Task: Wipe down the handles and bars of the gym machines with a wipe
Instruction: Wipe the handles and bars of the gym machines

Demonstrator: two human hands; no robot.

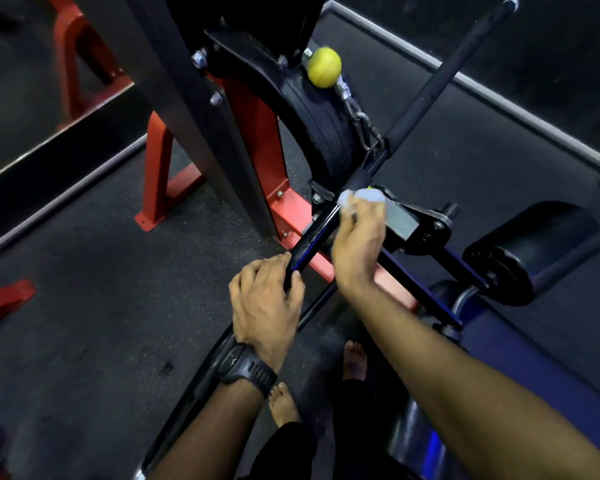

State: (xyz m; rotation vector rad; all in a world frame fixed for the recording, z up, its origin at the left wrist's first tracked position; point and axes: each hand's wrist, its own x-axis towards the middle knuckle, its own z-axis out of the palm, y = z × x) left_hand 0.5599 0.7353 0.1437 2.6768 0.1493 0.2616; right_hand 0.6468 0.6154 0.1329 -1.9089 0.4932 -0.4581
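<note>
- The left hand point(265, 299), a dark watch point(248, 370) on its wrist, gripped the long black bar point(426, 95) with fingers and thumb curled round the shaft on the near half.
- The right hand point(359, 244) sat just farther along the same shaft, its fingers bunched over a white wipe point(357, 197) and pressing it against the bar close to the middle. How fully the wipe wrapped the shaft could not be told.
- The bar ran on a slant, from low and near at the person's left up and away to the right. Its far half stretched beyond the wipe, bare of either hand.
- At mid-length the bar hung from a chain link point(364, 128), which led up to a yellow ball point(324, 66) on the machine's cable.
- Judged from this layout, the stroke in hand looked to be along the long axis. The right hand was the nearer one to the far end, and the left seemed placed to steady the bar.
- The chain fitting lay just ahead of the wipe and would likely have to be worked around.
- Behind stood the machine's red frame point(257, 133). A black roller pad point(530, 251) lay to the right, and bare feet point(284, 403) stood on the dark rubber floor point(101, 271) below.
</note>
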